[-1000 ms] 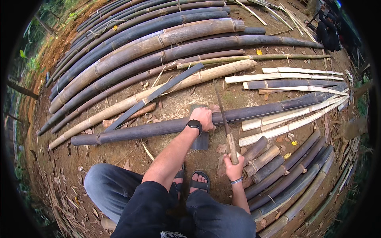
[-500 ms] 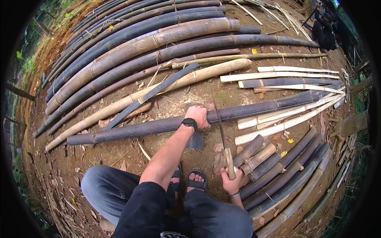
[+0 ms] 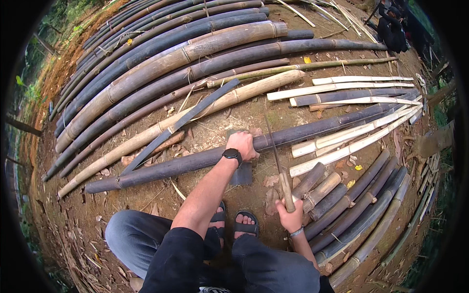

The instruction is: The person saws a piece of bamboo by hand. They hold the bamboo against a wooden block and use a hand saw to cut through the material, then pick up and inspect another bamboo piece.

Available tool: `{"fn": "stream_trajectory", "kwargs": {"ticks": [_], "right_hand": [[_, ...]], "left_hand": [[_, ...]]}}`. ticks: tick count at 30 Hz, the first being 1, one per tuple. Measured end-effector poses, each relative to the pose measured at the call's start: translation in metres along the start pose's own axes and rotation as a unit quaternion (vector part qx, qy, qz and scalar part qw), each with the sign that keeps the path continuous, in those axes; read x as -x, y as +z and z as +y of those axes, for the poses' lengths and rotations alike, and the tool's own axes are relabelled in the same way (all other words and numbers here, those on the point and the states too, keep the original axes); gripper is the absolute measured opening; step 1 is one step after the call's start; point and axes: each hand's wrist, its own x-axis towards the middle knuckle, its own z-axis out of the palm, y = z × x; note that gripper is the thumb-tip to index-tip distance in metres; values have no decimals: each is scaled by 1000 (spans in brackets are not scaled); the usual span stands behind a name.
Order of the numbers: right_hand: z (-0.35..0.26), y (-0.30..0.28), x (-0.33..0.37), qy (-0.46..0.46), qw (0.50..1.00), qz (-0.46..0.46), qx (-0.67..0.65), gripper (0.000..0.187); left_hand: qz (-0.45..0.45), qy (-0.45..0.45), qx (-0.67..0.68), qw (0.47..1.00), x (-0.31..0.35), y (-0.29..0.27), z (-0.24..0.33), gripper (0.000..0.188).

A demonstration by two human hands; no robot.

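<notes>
Bare earth (image 3: 139, 198) strewn with dry leaves spreads below rows of bamboo poles (image 3: 210, 46), with pale split strips (image 3: 337, 153) and short cut pieces (image 3: 322, 192) to the right. One dark bamboo pole (image 3: 298, 133) lies across the front, the left hand (image 3: 242, 145) gripping it with curled fingers. Closed fingers of the right hand (image 3: 290, 215) grip a saw (image 3: 282, 177) by its wooden handle; its blade crosses the pole, contact unclear.
</notes>
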Motion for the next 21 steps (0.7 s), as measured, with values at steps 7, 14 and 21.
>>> {"fn": "stream_trajectory", "kwargs": {"ticks": [7, 14, 21], "right_hand": [[-13, -18, 27, 26, 998, 9, -63, 30], [-2, -56, 34, -74, 988, 133, 19, 29], [53, -56, 68, 63, 962, 264, -9, 26]], "left_hand": [[-28, -12, 38, 999, 0, -3, 1, 58], [-8, 11, 57, 998, 3, -3, 5, 95], [65, 32, 66, 995, 14, -1, 14, 99]]}}
